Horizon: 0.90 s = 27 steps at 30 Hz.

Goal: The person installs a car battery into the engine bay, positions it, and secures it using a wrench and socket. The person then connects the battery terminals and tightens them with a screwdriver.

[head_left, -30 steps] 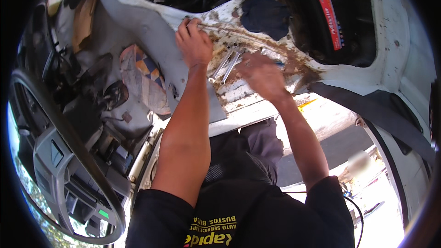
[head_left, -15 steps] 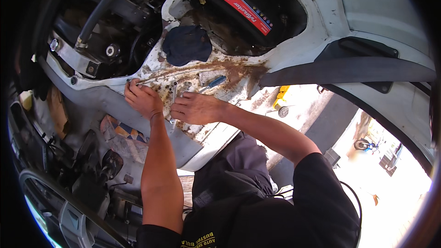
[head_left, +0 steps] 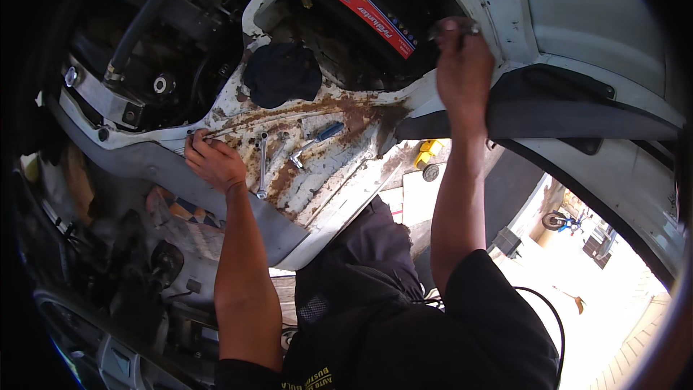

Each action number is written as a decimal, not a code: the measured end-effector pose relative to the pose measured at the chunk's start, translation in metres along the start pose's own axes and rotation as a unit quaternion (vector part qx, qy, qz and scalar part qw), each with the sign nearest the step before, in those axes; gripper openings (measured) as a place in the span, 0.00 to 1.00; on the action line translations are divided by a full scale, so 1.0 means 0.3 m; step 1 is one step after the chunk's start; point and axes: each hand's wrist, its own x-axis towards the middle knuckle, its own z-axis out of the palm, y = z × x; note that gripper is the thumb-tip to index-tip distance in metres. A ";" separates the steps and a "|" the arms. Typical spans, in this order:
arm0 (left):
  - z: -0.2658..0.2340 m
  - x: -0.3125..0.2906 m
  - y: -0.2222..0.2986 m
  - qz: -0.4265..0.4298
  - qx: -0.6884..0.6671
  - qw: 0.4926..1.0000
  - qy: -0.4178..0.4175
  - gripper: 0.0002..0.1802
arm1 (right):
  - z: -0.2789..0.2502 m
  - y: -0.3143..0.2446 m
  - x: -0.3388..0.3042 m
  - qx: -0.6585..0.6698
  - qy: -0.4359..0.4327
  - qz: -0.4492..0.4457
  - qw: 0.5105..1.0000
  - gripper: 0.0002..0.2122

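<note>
Fingers curl, whether on anything I can't tell: right hand [head_left: 465,76] by the battery [head_left: 372,18], left hand [head_left: 215,164] at the rusty white panel [head_left: 343,162], dark cloth [head_left: 281,74] and wrench [head_left: 263,162] between.

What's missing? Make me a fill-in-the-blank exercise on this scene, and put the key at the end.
1. The ______ grip is beside the battery.
2. The battery's large label has a ______ background.
3. On the rusty panel, the wrench lies between the left grip and a tool with a ______ handle.
4. In the picture, the dark cloth lies to the ______ of the battery.

Missing words: right; red; blue; left.
</note>
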 end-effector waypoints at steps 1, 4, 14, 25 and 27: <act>-0.005 0.001 -0.013 0.003 0.006 1.000 0.000 0.13 | -0.011 0.044 0.029 0.048 0.035 0.003 0.998 0.11; -0.005 0.002 -0.038 0.009 0.009 1.000 0.010 0.13 | -0.050 0.075 0.089 0.003 -0.003 0.057 0.998 0.10; -0.004 -0.003 -0.039 -0.006 0.014 1.000 -0.026 0.14 | 0.039 0.160 0.196 -0.171 -0.036 0.063 0.983 0.12; -0.003 -0.002 -0.039 -0.005 0.010 0.999 -0.030 0.12 | 0.083 0.233 0.217 -0.208 -0.063 0.051 0.975 0.13; -0.001 -0.003 -0.042 -0.005 0.011 1.000 -0.026 0.12 | 0.084 0.208 0.211 -0.217 -0.064 0.062 0.972 0.14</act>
